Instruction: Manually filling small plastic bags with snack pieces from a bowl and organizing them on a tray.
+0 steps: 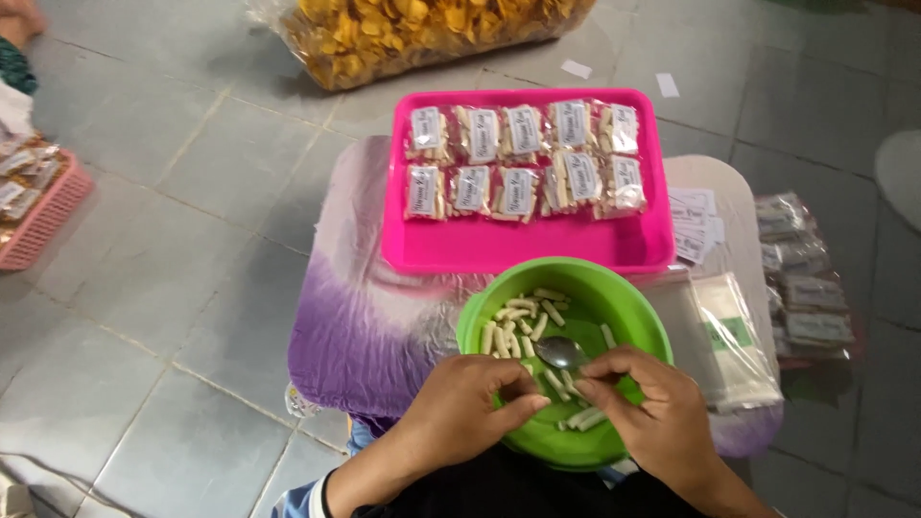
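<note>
Pale snack sticks [518, 321] lie scattered in the green bowl [628, 307] right in front of you, most of them in its left half and a few under your fingers near the front rim. A metal spoon [561, 352] rests in the bowl with its scoop facing up, just above your fingertips. Your left hand [460, 412] reaches over the bowl's front-left rim with the fingers curled and the thumb stretched toward the other hand; it pinches around a few sticks, though your fingers hide exactly how many. Your right hand [662, 417] comes in from the front right, fingers bent and drawn together at the tips, touching the sticks beside the left thumb; whether it truly grips one I cannot tell. The bowl sits on a purple and white cloth [365, 317]. Just beyond the bowl, touching its far rim in this view, stands a pink tray [537, 247] holding two rows of small clear packets [523, 158] filled with sticks, each bearing a white label. To your right, on the cloth, lies a stack of empty clear bags [734, 341], with white paper labels [693, 223] just beyond it. Further right, more filled packets [804, 283] rest on the grey tiled floor [144, 240]. Ahead of the tray lies a large clear bag of yellow chips [413, 34], and at the far left a pink basket [43, 216] holds more packets.
</note>
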